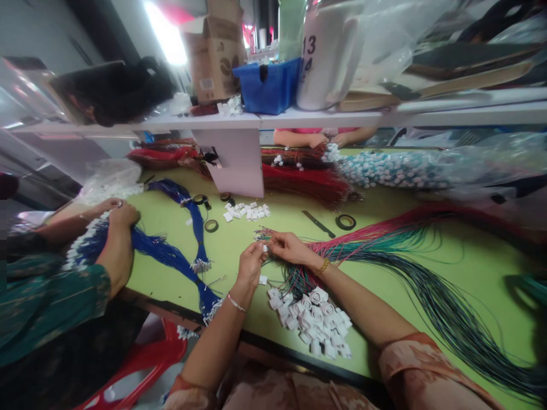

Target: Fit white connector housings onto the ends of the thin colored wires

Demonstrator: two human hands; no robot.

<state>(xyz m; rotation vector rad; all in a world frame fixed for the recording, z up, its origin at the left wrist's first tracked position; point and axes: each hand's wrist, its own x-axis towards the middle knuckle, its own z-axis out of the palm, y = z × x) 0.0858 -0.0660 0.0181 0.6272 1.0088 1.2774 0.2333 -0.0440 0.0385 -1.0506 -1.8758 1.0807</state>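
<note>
My left hand (251, 263) pinches a small white plastic connector (265, 248) between thumb and fingertips. Close beside it, my right hand (290, 249) has its fingers pressed together near the wire ends; whatever they grip is too small to make out. A bundle of red, green and black wires (363, 245) runs from beneath my right hand toward the right, its metal-tipped ends (261, 232) just beyond my fingers. Under my right forearm lies a pile of white connectors (316, 322) with wires attached. One loose white connector (262, 280) rests by my left wrist.
Loose white connectors (248, 212), tape rolls (345, 221) and a dark blade (318, 223) lie beyond my hands. Blue wire bundles (171, 250) and a co-worker's hands (122, 216) are at left. Across the table, another person's hands (329, 139) work below a shelf (239, 121).
</note>
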